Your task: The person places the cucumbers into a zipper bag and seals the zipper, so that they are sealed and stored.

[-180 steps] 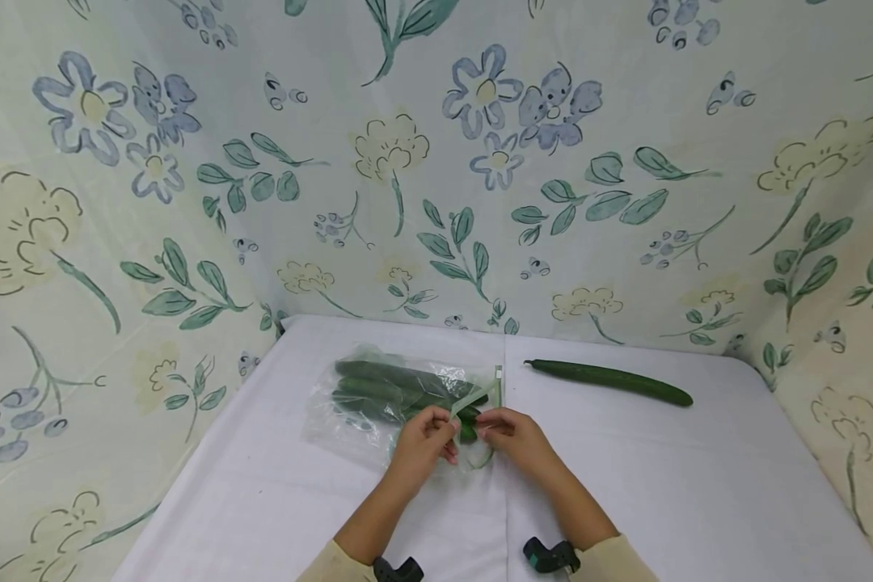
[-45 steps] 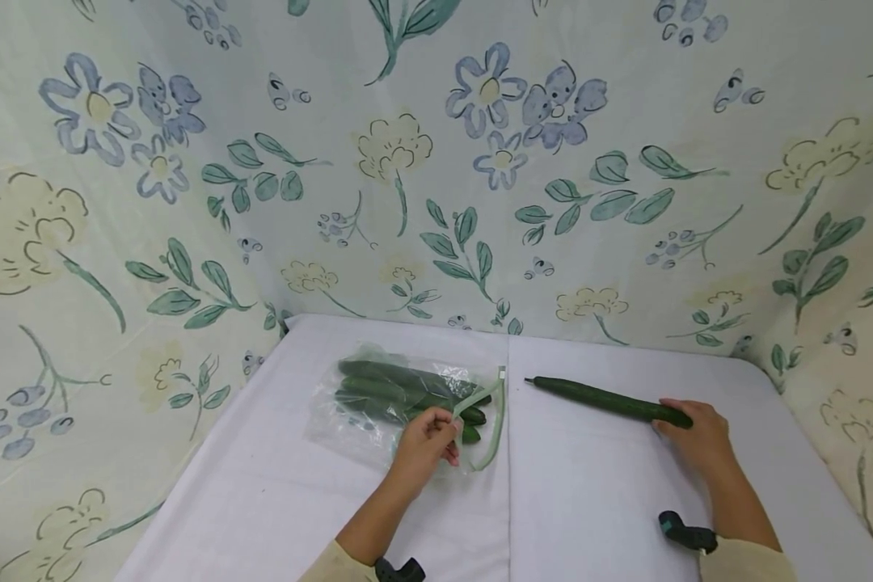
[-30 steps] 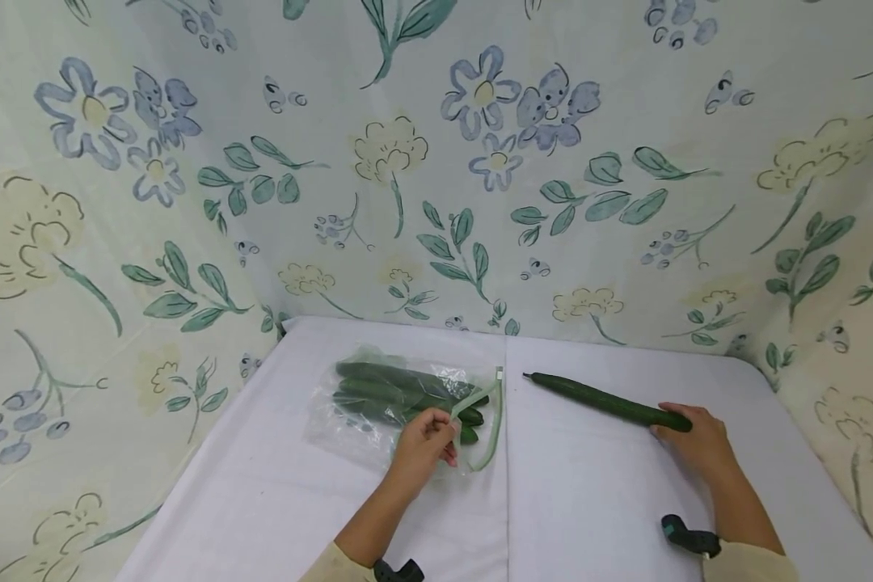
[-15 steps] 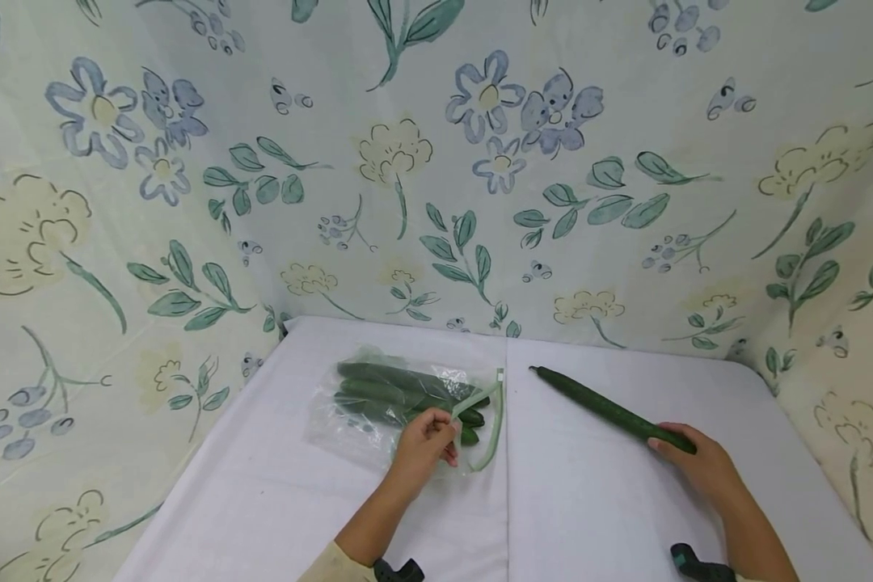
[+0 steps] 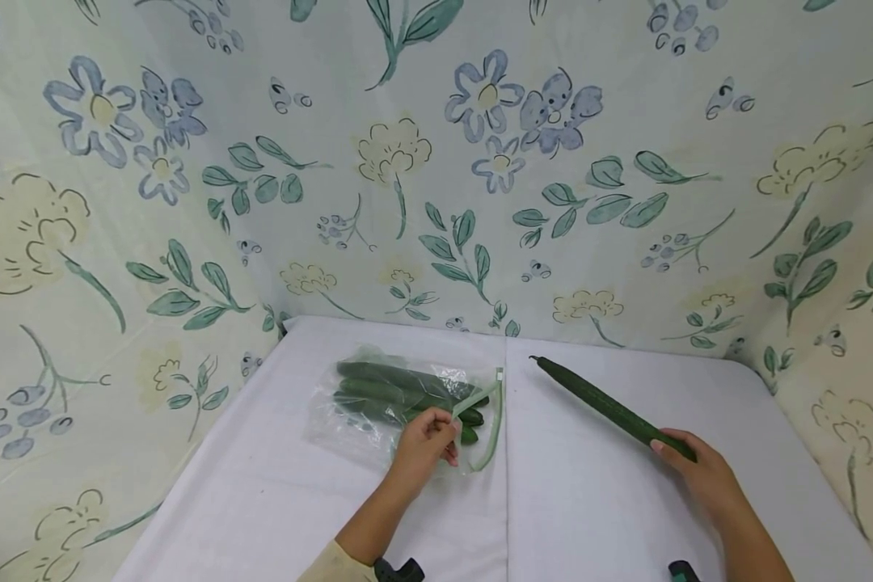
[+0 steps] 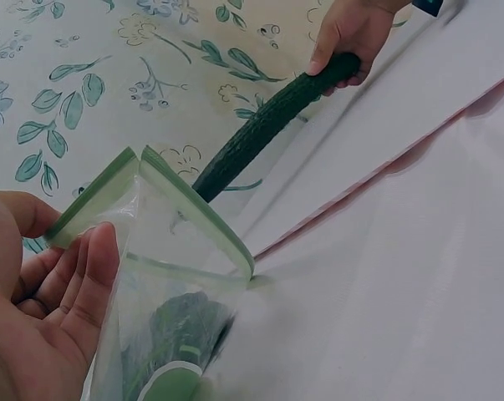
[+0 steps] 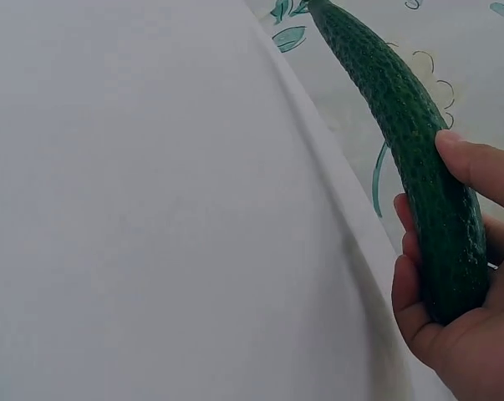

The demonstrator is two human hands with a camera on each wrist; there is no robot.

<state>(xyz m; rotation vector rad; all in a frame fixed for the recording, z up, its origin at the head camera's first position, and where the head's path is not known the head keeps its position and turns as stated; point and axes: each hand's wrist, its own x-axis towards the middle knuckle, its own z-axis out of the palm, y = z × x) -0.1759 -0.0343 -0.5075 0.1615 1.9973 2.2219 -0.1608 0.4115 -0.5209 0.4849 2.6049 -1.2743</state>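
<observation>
A clear zip bag (image 5: 378, 436) with a pale green zip edge lies left of centre on the table, its mouth parted toward the right. Several dark green cucumbers (image 5: 400, 394) lie side by side inside it. My left hand (image 5: 425, 444) pinches the near zip edge between thumb and fingers; in the left wrist view that edge (image 6: 93, 196) stands raised in a peak. My right hand (image 5: 706, 477) grips a loose cucumber (image 5: 604, 402) by its near right end, fingers curled round it. This cucumber slants up and left, its thin stem tip pointing away, apart from the bag.
A white cloth covers the table (image 5: 589, 509), with a crease running down its middle. Floral curtains (image 5: 436, 162) hang close behind the table and along both sides. Dark camera mounts (image 5: 398, 570) sit at the wrists.
My right hand has left the bag's zip edge and taken hold of the loose cucumber, whose near end has swung toward me and seems lifted. My left hand has stayed at the bag.
</observation>
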